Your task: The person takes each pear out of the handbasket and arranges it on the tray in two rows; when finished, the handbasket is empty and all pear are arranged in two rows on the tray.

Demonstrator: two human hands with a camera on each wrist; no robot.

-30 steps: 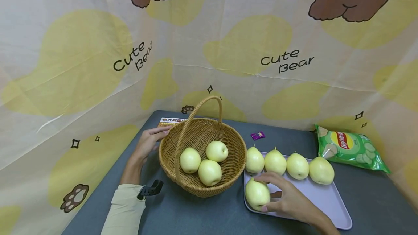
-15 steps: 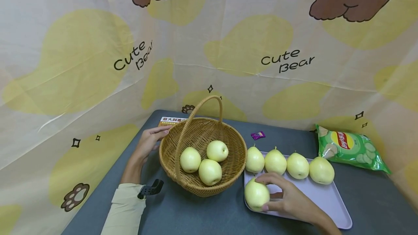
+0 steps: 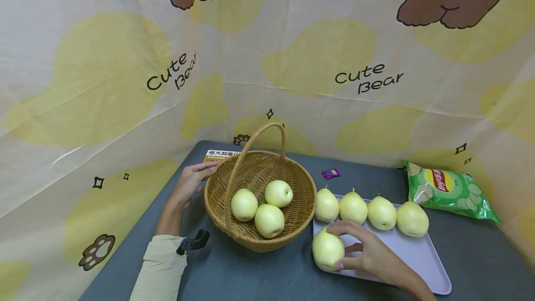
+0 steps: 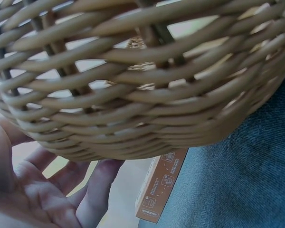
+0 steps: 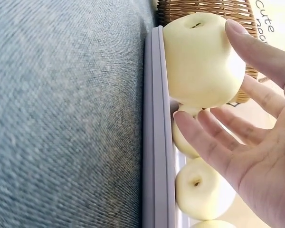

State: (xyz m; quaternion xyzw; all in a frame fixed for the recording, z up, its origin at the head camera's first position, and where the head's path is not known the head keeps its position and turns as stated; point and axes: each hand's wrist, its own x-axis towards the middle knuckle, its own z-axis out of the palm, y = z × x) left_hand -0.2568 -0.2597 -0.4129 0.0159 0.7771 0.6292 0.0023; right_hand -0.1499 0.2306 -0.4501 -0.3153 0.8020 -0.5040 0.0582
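A: Right hand?
B: Right hand (image 3: 369, 253): thumb and fingers curved about one round, pale yellow-green pear (image 3: 327, 248), gripping it at the near left corner of a lilac, rectangular tray (image 3: 407, 259).
A: Left hand?
B: Left hand (image 3: 192, 185): fingers loosely extended, touching the side of a tan, woven wicker basket (image 3: 261, 244), arch-handled, standing between the hands.
A: Remainder?
B: Three pale green fruits (image 3: 269, 221), inside basket. Four stemmed, pale green pears (image 3: 381, 213), rowed along tray's far side. One shiny green crisp bag (image 3: 455, 192), far right. One printed cardboard box (image 3: 216, 155), partly hidden by basket.
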